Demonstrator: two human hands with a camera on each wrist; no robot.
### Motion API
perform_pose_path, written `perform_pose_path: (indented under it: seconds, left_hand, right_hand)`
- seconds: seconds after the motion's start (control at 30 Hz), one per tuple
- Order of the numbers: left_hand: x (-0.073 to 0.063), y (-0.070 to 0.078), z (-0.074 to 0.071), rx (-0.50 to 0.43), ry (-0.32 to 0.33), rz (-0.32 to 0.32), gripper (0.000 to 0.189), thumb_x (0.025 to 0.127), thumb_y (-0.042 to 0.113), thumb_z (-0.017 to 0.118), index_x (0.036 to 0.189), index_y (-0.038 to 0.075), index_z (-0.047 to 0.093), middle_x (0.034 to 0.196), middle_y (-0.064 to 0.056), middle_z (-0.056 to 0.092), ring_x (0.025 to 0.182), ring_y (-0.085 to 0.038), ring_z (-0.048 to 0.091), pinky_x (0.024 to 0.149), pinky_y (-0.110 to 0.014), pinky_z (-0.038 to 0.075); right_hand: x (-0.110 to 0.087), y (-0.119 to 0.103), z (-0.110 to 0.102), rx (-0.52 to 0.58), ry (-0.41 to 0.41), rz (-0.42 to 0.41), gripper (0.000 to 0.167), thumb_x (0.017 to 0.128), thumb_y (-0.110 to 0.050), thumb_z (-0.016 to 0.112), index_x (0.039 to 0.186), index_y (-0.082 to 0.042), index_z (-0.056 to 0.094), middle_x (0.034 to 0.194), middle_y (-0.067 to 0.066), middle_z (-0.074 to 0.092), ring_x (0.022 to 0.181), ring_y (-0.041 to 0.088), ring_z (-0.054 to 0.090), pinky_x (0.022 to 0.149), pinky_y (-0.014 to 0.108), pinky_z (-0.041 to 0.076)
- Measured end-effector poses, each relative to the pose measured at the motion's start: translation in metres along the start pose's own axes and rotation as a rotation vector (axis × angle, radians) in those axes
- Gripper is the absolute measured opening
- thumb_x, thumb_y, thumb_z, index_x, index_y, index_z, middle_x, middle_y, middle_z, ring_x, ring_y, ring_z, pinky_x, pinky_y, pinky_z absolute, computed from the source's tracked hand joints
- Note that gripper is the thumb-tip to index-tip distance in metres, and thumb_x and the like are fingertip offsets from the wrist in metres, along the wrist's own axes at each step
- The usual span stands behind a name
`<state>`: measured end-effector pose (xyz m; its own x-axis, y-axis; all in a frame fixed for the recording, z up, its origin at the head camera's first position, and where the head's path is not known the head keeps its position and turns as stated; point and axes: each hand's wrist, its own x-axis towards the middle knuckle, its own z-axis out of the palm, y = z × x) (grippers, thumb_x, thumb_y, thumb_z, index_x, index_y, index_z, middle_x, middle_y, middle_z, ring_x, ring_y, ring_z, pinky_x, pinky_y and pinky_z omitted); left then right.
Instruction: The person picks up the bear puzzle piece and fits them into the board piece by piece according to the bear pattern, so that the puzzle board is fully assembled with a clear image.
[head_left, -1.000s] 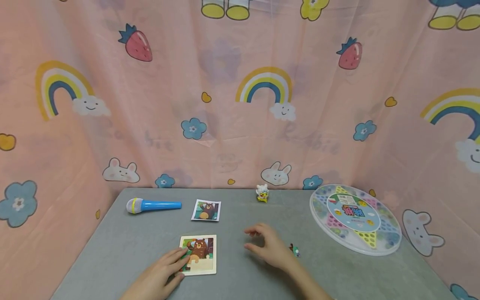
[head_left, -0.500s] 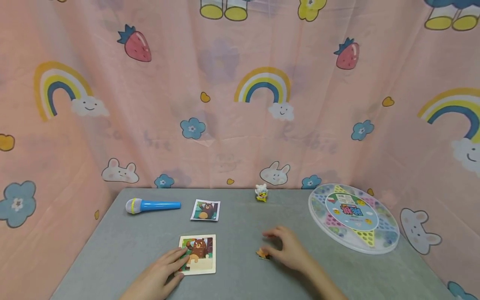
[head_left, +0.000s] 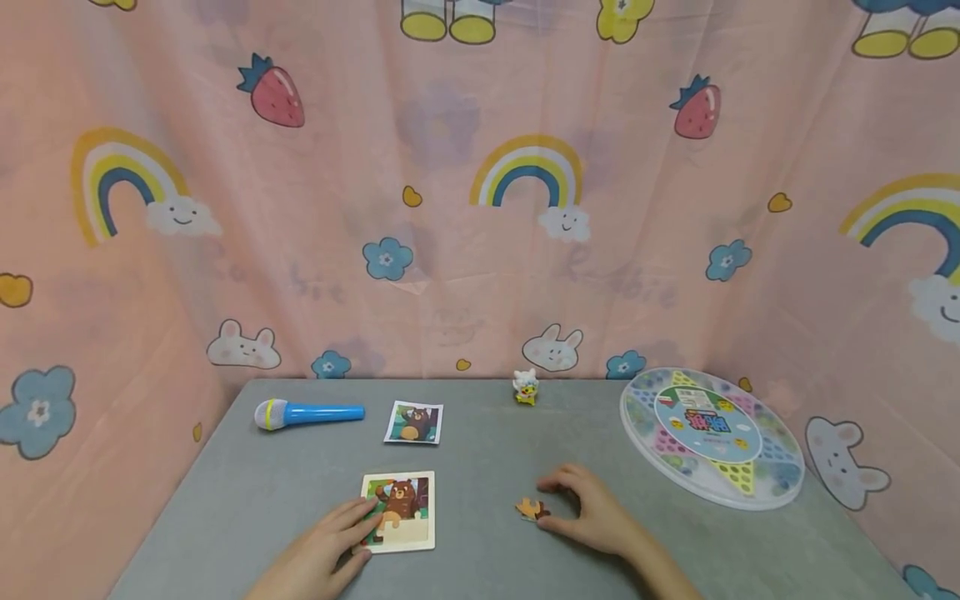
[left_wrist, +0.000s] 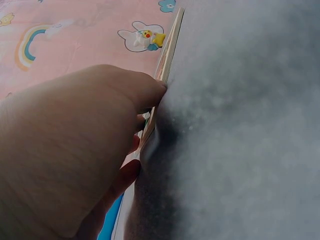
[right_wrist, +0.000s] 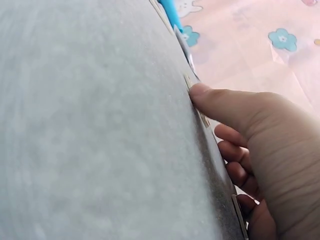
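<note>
My left hand (head_left: 321, 546) rests on the left side of a wooden jigsaw board (head_left: 415, 531), its fingers over the frame and its thumb at the near corner. Fitted pieces there make up a brown bear, while bare wood shows at lower right. The left wrist view has the thumb against the board's edge (left_wrist: 173, 42). To the right, my right hand (head_left: 592, 518) is low over the table, thumb tip at a tan and brown puzzle piece (head_left: 529, 507), index finger raised apart. Another flat piece (right_wrist: 239, 215) lies under its lower fingers in the right wrist view.
A bear picture card (head_left: 413, 423) lies behind the board, with a blue toy microphone (head_left: 322, 413) to its left. A small white and yellow figurine (head_left: 526, 387) stands at the back edge. On the right lies a round Chinese checkers board (head_left: 708, 442). A printed curtain (head_left: 465, 292) surrounds the table.
My right hand has moved right, uncovering the tan and brown piece and covering the green and purple one seen earlier. The left hand stays on the board.
</note>
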<state>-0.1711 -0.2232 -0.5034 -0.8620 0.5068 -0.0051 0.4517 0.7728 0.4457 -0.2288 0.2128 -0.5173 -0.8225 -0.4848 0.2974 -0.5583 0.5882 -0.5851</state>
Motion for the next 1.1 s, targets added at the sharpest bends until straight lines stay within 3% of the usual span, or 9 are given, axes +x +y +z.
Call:
perform_pose_path:
  seconds: [0.23,0.63,1.1]
  left_hand:
    - [-0.0005,-0.0005,0.0004,-0.031,-0.001,-0.001,0.055,0.104,0.035,0.07,0.149,0.005,0.061,0.16,-0.012,0.052,0.145,-0.042,0.05,0.109,-0.061,0.049]
    - [-0.0013,0.0014,0.0015,0.008,0.016,-0.005,0.054,0.104,0.035,0.07,0.149,0.007,0.062,0.159,-0.01,0.054,0.144,-0.039,0.052,0.108,-0.059,0.051]
    - [-0.0006,-0.0012,0.0017,0.008,-0.002,0.0,0.055,0.106,0.04,0.065,0.151,0.008,0.061,0.161,-0.009,0.052,0.145,-0.039,0.051,0.11,-0.06,0.05]
  right_hand:
    - [-0.0018,-0.0006,-0.0014,-0.03,-0.021,-0.022,0.02,0.093,-0.041,0.084,0.107,-0.031,0.074,0.111,-0.015,0.064,0.105,0.009,0.061,0.093,0.037,0.056]
    - [-0.002,0.0011,0.0004,-0.094,0.026,-0.147,0.013,0.097,-0.034,0.08,0.107,-0.029,0.074,0.111,-0.012,0.066,0.104,0.011,0.06,0.091,0.04,0.056]
    - [-0.0014,-0.0008,-0.0019,-0.092,-0.004,-0.125,0.012,0.098,-0.035,0.079,0.108,-0.03,0.074,0.111,-0.013,0.065,0.104,0.009,0.059,0.091,0.038,0.055]
